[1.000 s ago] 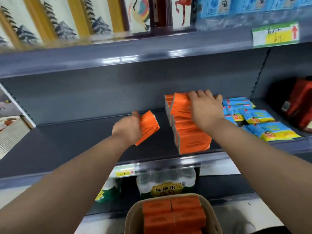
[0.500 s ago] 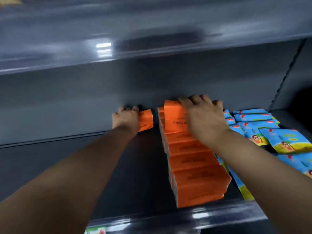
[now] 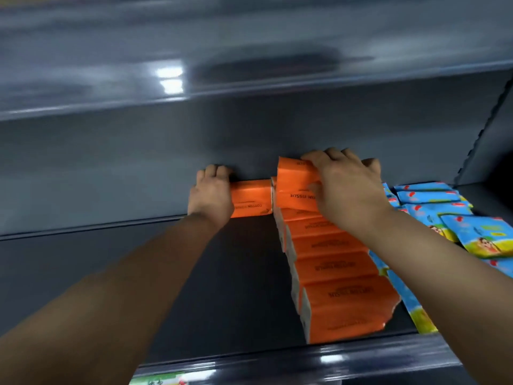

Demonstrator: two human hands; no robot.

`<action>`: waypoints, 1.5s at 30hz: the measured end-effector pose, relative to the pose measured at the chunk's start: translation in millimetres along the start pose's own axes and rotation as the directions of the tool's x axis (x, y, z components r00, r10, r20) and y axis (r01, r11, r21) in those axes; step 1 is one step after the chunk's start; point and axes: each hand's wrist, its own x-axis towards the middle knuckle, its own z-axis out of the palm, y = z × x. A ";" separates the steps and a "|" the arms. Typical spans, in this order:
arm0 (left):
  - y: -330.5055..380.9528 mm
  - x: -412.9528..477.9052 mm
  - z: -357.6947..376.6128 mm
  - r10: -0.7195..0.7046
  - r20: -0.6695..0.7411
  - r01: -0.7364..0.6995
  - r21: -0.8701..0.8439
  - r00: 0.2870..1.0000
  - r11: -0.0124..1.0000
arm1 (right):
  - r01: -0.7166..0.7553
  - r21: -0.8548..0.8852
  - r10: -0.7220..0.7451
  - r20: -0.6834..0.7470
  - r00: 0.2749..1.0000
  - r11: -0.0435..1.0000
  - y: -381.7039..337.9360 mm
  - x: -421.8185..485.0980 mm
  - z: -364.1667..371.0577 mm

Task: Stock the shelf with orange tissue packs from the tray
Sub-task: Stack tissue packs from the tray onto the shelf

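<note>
My left hand (image 3: 211,194) grips an orange tissue pack (image 3: 251,198) at the back of the dark grey shelf (image 3: 111,273), against the rear wall and just left of the orange row. A row of several orange packs (image 3: 336,273) runs from the back wall to the shelf's front edge. My right hand (image 3: 345,187) holds another orange pack (image 3: 295,186) on top of the row's far end, fingers curled over its back edge. The tray is out of view.
Blue tissue packets (image 3: 455,218) lie in a loose pile right of the orange row. The upper shelf's underside (image 3: 249,65) hangs close above my hands. A price tag (image 3: 158,380) shows on the front rail (image 3: 333,359) at the bottom.
My left hand carried its orange pack from mid-shelf to the back wall beside the row. My right hand stayed on the raised pack at the row's far end. The view moved closer; the tray dropped out.
</note>
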 end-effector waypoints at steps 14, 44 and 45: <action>-62.9 -38.5 -24.5 -0.026 0.178 0.052 -0.141 0.984 0.989 | 0.156 0.107 -0.176 0.208 0.962 0.982 -97.1 50.5 68.7; -13.3 -171.5 -113.4 0.119 0.193 -0.059 -0.289 0.974 0.955 | 0.245 0.103 -0.248 0.014 0.969 0.964 -108.7 -134.3 -16.8; -11.1 -189.9 -115.3 0.137 0.187 -0.077 -0.298 0.973 0.951 | 0.270 0.127 -0.271 -0.011 0.963 0.954 -107.8 -156.8 -17.8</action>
